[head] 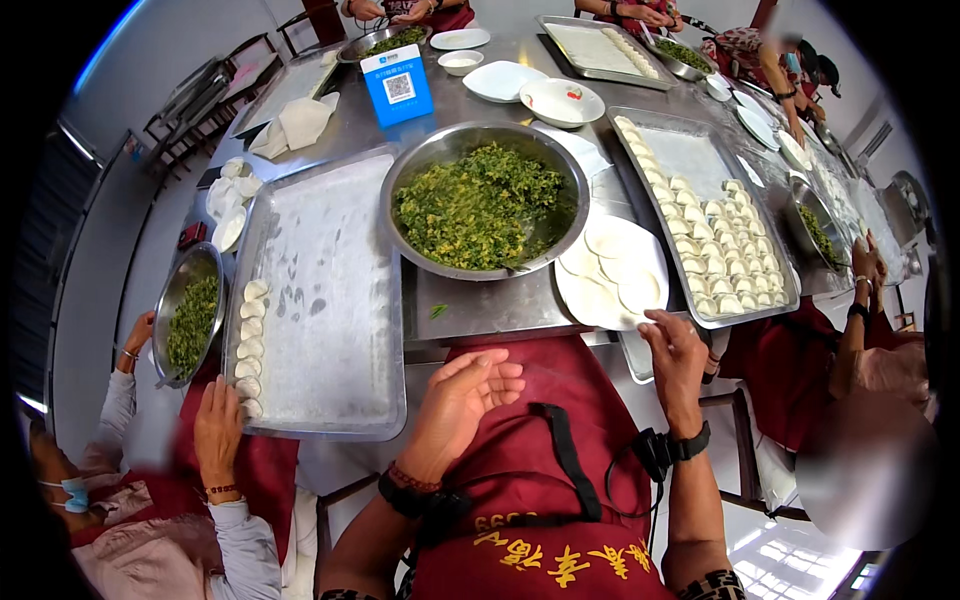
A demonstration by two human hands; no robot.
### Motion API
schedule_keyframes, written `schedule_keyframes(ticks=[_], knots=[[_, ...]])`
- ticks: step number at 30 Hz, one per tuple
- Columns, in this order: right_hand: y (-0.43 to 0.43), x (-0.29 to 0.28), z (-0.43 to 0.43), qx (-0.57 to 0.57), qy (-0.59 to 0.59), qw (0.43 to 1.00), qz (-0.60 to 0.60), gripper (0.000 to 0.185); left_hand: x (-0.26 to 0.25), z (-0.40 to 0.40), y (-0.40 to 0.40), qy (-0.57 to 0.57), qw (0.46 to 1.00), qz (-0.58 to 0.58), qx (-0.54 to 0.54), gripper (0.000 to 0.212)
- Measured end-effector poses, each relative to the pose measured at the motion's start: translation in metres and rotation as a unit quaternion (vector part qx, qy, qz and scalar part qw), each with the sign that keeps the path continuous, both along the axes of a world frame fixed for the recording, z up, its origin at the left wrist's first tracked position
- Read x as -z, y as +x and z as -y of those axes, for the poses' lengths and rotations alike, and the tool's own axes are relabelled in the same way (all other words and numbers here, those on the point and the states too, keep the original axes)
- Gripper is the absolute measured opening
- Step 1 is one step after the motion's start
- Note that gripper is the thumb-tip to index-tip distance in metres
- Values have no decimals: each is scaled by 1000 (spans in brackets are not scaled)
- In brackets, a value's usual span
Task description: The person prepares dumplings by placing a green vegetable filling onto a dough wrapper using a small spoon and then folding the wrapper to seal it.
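Observation:
My left hand (472, 401) hovers over my dark red apron (555, 472), palm turned inward, fingers curled and apart, with nothing in it. At the near right rim of a white plate (564, 296) is my right hand (673, 356), its thumb and fingertips by the round dough wrappers (611, 259) spread there; no wrapper shows between them. Beyond my hands stands a large steel bowl (484, 274) of chopped green and yellow filling (480, 202). To the right, a metal tray (679, 139) carries rows of folded dumplings (720, 255).
At left, a co-worker's hand (219, 416) is beside a metal tray (337, 360) with one row of dumplings (250, 349). A blue stand (397, 86) with a printed code rises behind the bowl. A white bowl (562, 103) sits farther back. Other people work around the steel table (480, 304).

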State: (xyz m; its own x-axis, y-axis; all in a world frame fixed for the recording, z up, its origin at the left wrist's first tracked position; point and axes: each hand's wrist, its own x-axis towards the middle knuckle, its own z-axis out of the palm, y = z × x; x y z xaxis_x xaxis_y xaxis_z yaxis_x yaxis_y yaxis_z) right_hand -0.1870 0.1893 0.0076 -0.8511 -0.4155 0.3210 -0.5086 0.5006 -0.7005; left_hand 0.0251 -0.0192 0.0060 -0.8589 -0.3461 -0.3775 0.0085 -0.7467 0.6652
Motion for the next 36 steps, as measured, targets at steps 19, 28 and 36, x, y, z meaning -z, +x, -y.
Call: schedule_keyframes(ticks=[19,28,36], knots=[[-33,16,79,-45,56,988,-139,12,-11,41,-81,-42,992,32,-115,27],[-31,13,77,-65,22,984,-161,10,-6,33,-76,-63,988,39,-139,27],[8,-25,62,-109,-27,994,-4,9,19,-1,-54,88,995,21,-39,58]])
